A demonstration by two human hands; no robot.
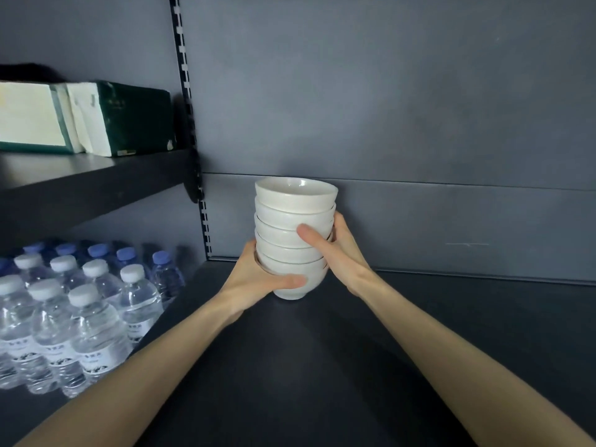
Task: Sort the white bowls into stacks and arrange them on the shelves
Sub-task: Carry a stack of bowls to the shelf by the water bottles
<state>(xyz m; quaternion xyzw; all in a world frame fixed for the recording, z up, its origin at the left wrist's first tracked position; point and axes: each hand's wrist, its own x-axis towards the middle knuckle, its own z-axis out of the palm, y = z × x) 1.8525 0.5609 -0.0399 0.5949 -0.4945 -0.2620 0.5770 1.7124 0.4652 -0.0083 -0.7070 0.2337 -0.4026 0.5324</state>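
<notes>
A stack of several white bowls [295, 217] stands upright near the back of a dark shelf [322, 366], its base at or just above the shelf surface. My left hand [258, 279] grips the lowest bowls from the left, thumb across the front of the bottom bowl. My right hand [332, 243] holds the stack's right side higher up, with the thumb pressed on the middle bowls. The far fingers of both hands are hidden behind the stack.
A pack of water bottles [67, 317] fills the lower left. An upper left shelf [90, 185] carries green and white boxes [87, 119]. A slotted upright rail [190, 124] and the grey back panel [403, 108] stand behind the stack.
</notes>
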